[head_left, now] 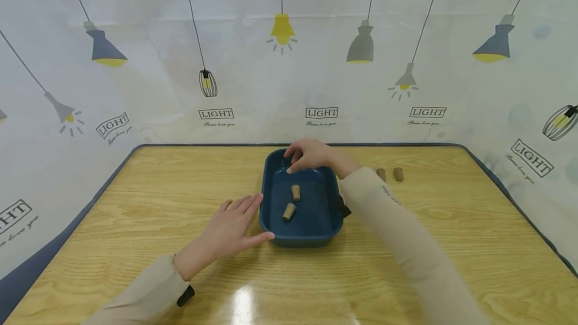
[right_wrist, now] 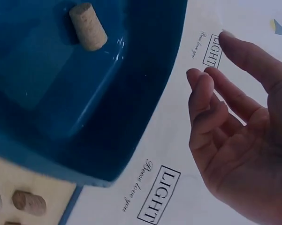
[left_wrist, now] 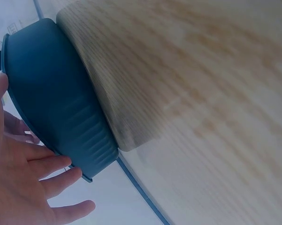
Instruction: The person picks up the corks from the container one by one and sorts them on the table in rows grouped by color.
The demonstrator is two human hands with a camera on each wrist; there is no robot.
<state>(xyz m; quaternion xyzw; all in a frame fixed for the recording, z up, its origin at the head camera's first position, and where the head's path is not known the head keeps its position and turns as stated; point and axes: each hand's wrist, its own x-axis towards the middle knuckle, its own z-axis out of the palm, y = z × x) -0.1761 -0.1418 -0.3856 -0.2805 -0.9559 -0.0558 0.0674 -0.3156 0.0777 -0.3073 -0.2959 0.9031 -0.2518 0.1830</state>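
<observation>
A dark blue rectangular tray (head_left: 301, 241) stands on the wooden table, with two tapered corks (head_left: 295, 193) (head_left: 289, 211) lying on its bottom. My left hand (head_left: 228, 227) touches the tray's left side, fingers spread and thumb by the near corner; the left wrist view has its fingertips along the rim. Above the tray's far end is my right hand (head_left: 311, 156), thumb and fingers apart with nothing between them. In the right wrist view this hand (right_wrist: 244, 126) has loosely bent fingers, and one cork (right_wrist: 88, 26) shows inside the tray.
Two more corks (head_left: 381, 174) (head_left: 398, 174) stand on the table right of the tray, one partly behind the right sleeve (head_left: 402, 234). A pale wall covering (head_left: 253, 64) printed with lamps rises at the table's back and sides. Wooden tabletop (head_left: 180, 179) extends around the tray.
</observation>
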